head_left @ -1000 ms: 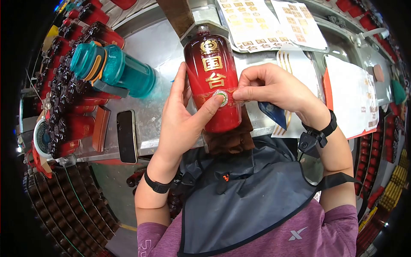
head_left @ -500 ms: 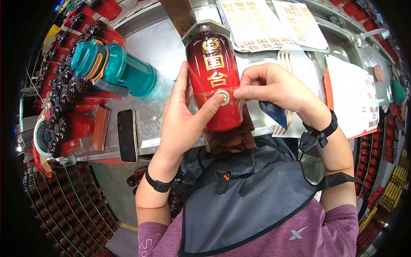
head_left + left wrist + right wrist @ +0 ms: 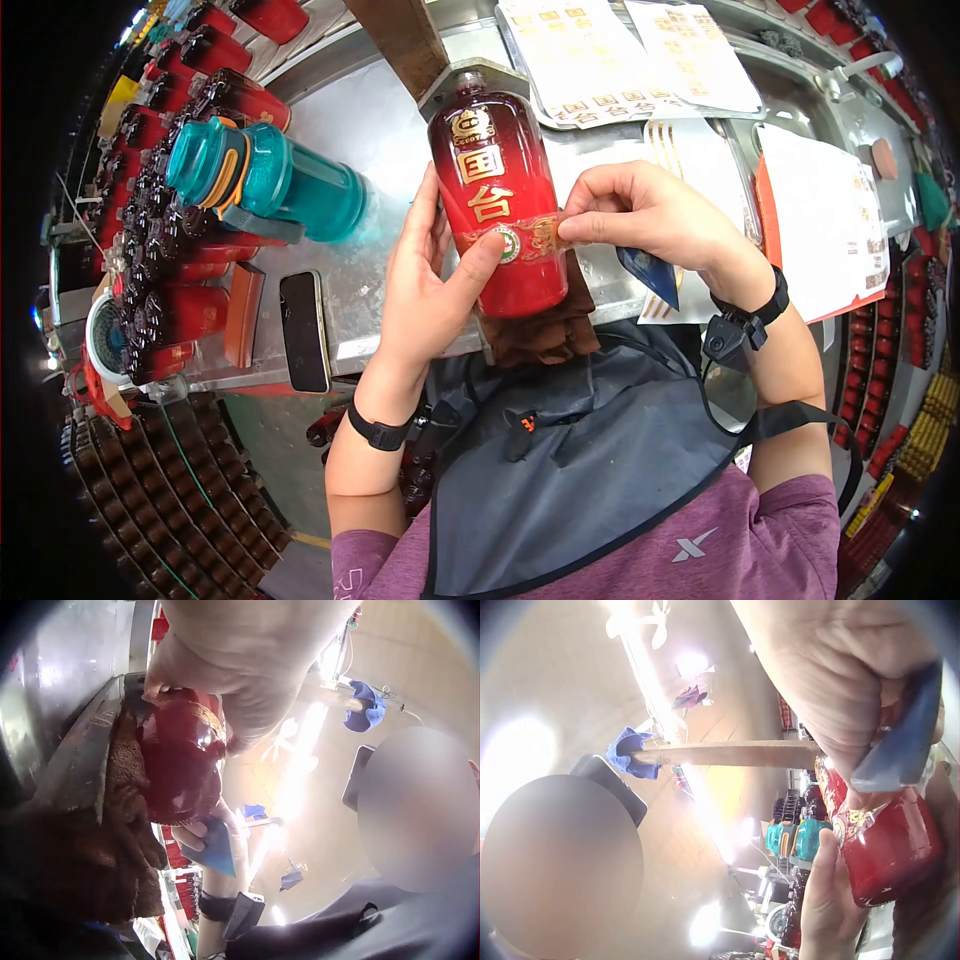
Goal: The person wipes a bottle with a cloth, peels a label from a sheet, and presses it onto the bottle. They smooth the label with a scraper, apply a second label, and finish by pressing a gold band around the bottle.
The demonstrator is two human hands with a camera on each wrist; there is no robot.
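A red glass bottle [image 3: 515, 280] with gold characters lies over a brown cloth [image 3: 545, 335], its neck pointing away from me. My left hand [image 3: 425, 285] grips the bottle's left side, fingers behind it, thumb pressing beside a round green-and-white emblem. That emblem belongs to a gold-patterned label strip [image 3: 542, 238] across the lower body. At the strip's right end my right hand [image 3: 650, 215] pinches with thumb and forefinger. A flat blue scraper [image 3: 650, 275] sticks out below the same hand's curled fingers; in the right wrist view its translucent blade [image 3: 900, 742] overlaps the bottle.
On the left lie a teal drinking bottle [image 3: 290, 185], a phone [image 3: 304, 330] and a reddish-brown box [image 3: 243, 315], beside many red bottles [image 3: 195, 310]. Sheets of gold decals [image 3: 585, 60] lie behind; white paper [image 3: 820, 230] is at right. A brown bar [image 3: 400, 45] stands beyond the neck.
The bottle has turned slightly leftward under my hands, so the emblem and characters sit further left. More of the strip's gold pattern shows beside my right fingertips. Both hands keep their grip.
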